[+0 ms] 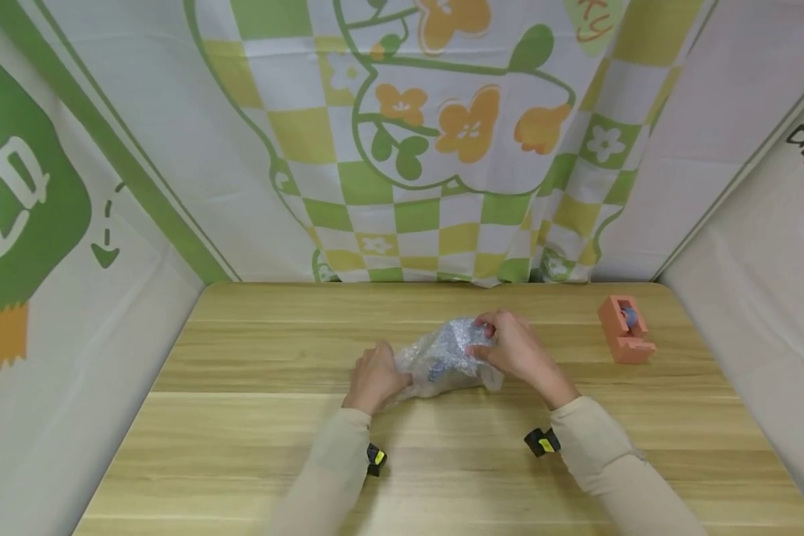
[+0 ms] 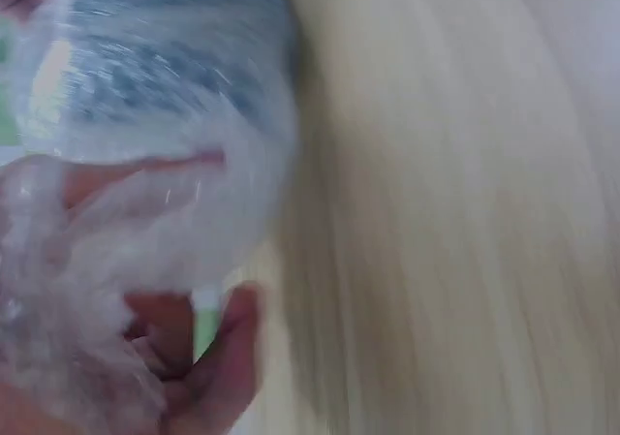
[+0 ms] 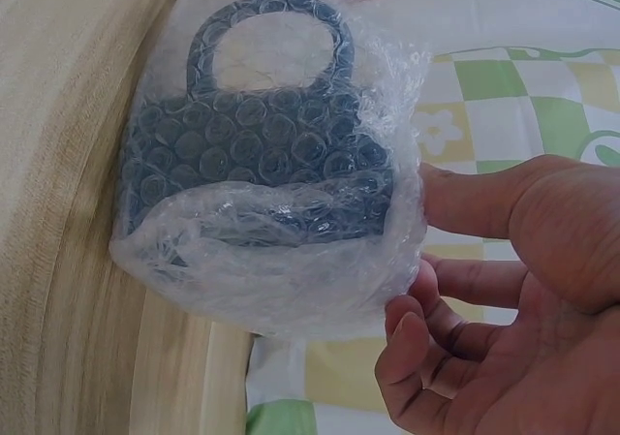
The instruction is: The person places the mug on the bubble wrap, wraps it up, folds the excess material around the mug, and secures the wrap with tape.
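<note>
A small dark-blue handbag-shaped item [image 3: 276, 139] with an arched handle shows through clear bubble wrap [image 1: 435, 376] in the right wrist view. The wrapped bundle is at the middle of the table. My left hand [image 1: 375, 377] grips the loose left end of the wrap; in the left wrist view the crumpled plastic covers part of its fingers [image 2: 237, 343]. At the bundle's right end, my right hand [image 1: 517, 350] pinches the wrap between thumb and fingertips, its other fingers [image 3: 402, 357] curled below.
An orange tape dispenser [image 1: 628, 339] with a blue roll stands at the back right of the wooden table [image 1: 254, 439]. Behind the table hangs a patterned curtain [image 1: 415, 216], with white printed panels at both sides. Each wrist carries a small black camera mount [image 1: 543, 442].
</note>
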`<move>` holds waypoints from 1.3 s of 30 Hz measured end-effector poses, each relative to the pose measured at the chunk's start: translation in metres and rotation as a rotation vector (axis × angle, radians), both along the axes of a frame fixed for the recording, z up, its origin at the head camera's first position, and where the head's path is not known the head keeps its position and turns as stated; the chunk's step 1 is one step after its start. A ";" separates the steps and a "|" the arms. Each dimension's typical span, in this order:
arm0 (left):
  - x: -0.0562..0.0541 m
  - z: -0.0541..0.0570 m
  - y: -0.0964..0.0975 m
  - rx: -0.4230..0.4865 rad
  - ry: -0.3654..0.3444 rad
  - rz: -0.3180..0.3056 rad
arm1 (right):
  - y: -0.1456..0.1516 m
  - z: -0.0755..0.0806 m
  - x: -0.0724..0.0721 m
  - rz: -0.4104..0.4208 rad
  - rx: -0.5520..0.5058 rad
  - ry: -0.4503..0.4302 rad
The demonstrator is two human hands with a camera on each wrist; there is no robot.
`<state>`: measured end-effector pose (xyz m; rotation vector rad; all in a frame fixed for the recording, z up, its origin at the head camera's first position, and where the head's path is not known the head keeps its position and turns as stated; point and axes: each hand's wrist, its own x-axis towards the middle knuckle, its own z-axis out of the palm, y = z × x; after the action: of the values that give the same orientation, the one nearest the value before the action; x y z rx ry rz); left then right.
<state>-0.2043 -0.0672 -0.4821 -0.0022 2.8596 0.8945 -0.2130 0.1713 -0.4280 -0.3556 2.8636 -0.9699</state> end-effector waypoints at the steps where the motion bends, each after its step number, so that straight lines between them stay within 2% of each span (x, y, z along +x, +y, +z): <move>1: -0.001 0.002 0.001 0.049 -0.022 0.007 | 0.000 0.000 0.000 0.000 0.004 0.002; 4: -0.003 0.011 0.003 0.187 -0.069 0.025 | 0.000 0.001 0.000 -0.001 0.014 0.007; 8: -0.004 0.022 0.008 0.272 -0.052 0.052 | -0.001 0.000 0.000 0.002 0.028 0.017; 10: -0.003 0.026 0.010 0.314 -0.042 0.084 | -0.002 -0.001 -0.001 0.004 0.029 0.018; 16: 0.001 0.027 0.015 0.517 -0.022 0.224 | -0.003 -0.004 -0.002 -0.004 0.034 0.023; 19: 0.003 0.030 0.019 0.566 0.019 0.235 | -0.004 -0.003 -0.003 -0.002 0.039 0.032; 22: 0.006 0.033 0.022 0.551 0.083 0.171 | -0.004 -0.003 -0.003 0.000 0.041 0.043; 27: 0.010 0.034 0.021 0.508 0.140 -0.024 | -0.004 -0.002 -0.003 0.000 0.048 0.050; 29: 0.011 0.033 0.021 0.487 0.167 -0.074 | -0.004 -0.001 -0.003 -0.001 0.051 0.051; 30: 0.011 0.032 0.022 0.477 0.187 -0.086 | -0.004 -0.001 -0.003 -0.003 0.052 0.051; 33: 0.012 0.029 0.027 0.405 0.269 -0.070 | -0.004 -0.002 -0.002 0.002 0.055 0.060; 39: 0.017 0.024 0.047 0.138 0.461 -0.020 | -0.006 -0.004 -0.001 0.000 0.052 0.069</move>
<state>-0.1876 -0.0201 -0.4579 0.2827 3.1917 1.2257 -0.2139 0.1650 -0.4318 -0.3915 2.9441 -0.8981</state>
